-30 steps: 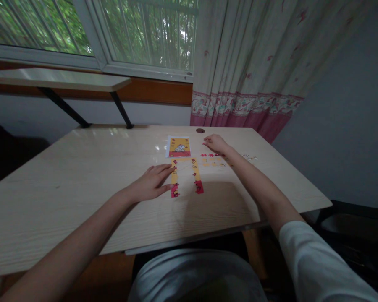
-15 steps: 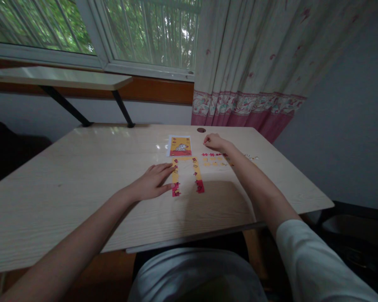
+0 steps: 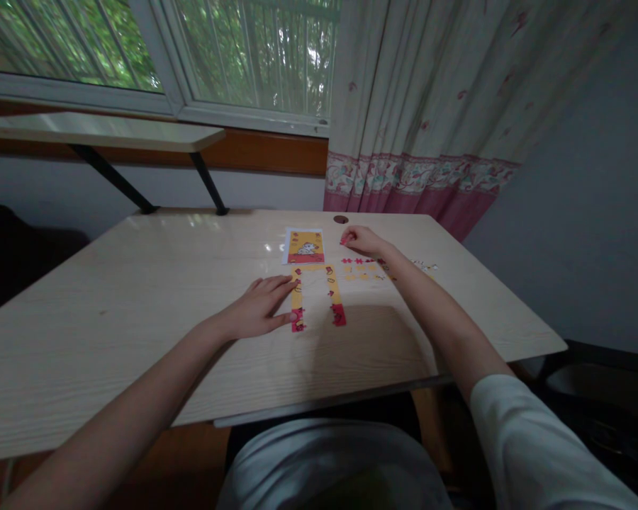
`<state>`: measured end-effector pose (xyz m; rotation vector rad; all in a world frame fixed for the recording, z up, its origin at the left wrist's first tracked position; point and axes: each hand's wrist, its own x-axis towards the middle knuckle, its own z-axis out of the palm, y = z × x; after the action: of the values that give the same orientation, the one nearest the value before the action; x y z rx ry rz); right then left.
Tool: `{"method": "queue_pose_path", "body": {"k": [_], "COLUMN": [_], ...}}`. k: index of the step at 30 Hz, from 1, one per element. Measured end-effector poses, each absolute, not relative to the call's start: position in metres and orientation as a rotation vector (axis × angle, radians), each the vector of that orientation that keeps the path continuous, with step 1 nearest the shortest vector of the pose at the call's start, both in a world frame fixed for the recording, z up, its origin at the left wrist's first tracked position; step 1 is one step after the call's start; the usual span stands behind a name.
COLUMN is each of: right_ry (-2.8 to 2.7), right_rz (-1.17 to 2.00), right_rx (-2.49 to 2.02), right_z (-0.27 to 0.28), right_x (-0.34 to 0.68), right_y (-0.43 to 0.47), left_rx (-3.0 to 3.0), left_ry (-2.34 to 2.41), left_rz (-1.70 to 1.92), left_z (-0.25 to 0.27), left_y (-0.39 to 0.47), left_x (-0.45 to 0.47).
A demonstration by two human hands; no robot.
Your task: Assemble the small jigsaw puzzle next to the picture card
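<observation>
My left hand (image 3: 263, 308) lies with fingers spread at the left side of a partly joined jigsaw puzzle (image 3: 339, 315), fingertips touching its yellow and red edge. The joined pieces form a top strip and two sides around bare tabletop. Beyond the puzzle lies a picture card (image 3: 305, 248) of a white animal on yellow and red. My right hand (image 3: 364, 241) is pinched on a small red puzzle piece (image 3: 344, 241), just right of the card. Loose puzzle pieces (image 3: 359, 269), red and yellow, lie in rows below that hand, partly hidden by my forearm.
More pale loose pieces (image 3: 425, 266) lie to the right of my right forearm. A round cable hole (image 3: 341, 219) is near the back edge of the wooden desk (image 3: 138, 304). At the back left stands a raised shelf (image 3: 111, 133) on black legs. A curtain (image 3: 393, 142) hangs behind.
The red piece in my right hand shows more clearly now, as the fingers have turned slightly. My left hand stays in place on the puzzle edge.
</observation>
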<state>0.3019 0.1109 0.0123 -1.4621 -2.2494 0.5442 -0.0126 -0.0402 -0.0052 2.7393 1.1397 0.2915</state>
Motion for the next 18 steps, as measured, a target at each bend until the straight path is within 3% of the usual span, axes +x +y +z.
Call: {"method": "queue_pose_path", "body": {"k": [9,18], "right_ry": [-1.986,-2.053], "right_rz": [0.983,1.155], "right_rx": [-1.216,-1.108], "right_z": [0.013,0.011], "right_x": [0.284,0.258], "right_y": [0.033,-0.047], "left_rx": [2.742,2.740], "left_ry": [1.135,1.165], "left_rz": [0.290,0.228], "left_z": [-0.007,-0.005], "left_y": [-0.041,-0.043], "left_x": [-0.012,-0.012]}}
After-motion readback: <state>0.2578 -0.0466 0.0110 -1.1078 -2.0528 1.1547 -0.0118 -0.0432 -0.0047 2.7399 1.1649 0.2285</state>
